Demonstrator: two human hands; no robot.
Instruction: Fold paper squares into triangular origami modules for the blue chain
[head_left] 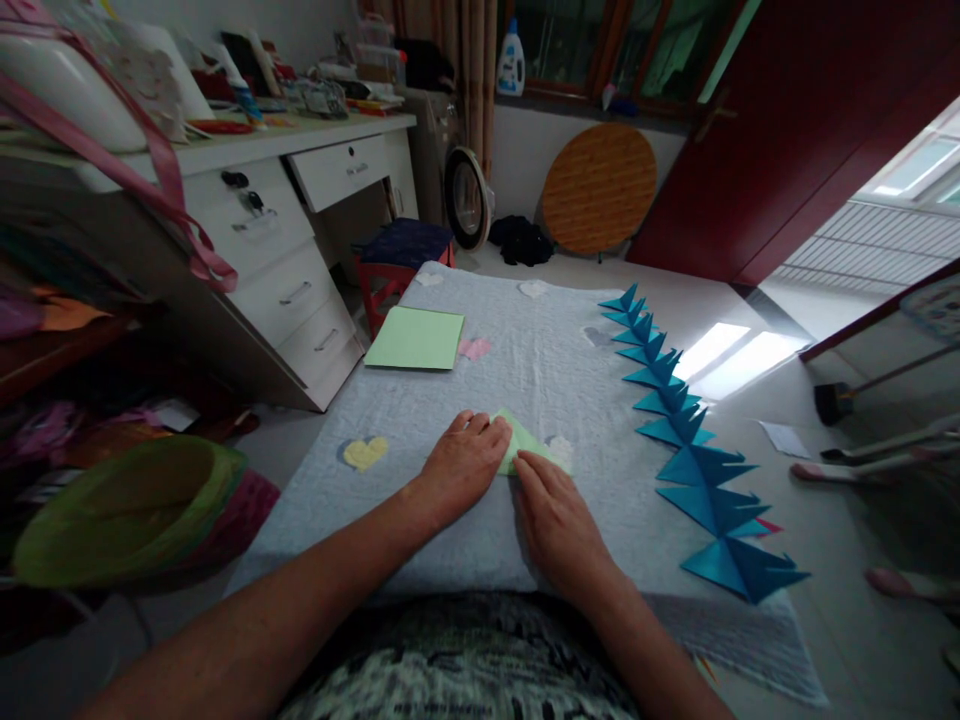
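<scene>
A small folded piece of light green paper (529,447) lies on a grey cloth-covered table (420,420). My left hand (461,465) rests on its left side, fingers laid flat and pressing down. My right hand (555,515) lies flat against its lower right edge, fingers stretched along the fold. Most of the paper is hidden under both hands. A stack of flat green sheets (416,338) sits farther back on the left. A row of several folded blue paper triangles (686,445) runs along the table's right edge.
Heart patches dot the cloth, one yellow (365,453), one pink (475,348). A white desk with drawers (285,250) stands left, a green bin (124,510) below it. A red stool (390,275), a fan (469,195), a round wooden board (598,187) and a dark red door (795,120) stand behind.
</scene>
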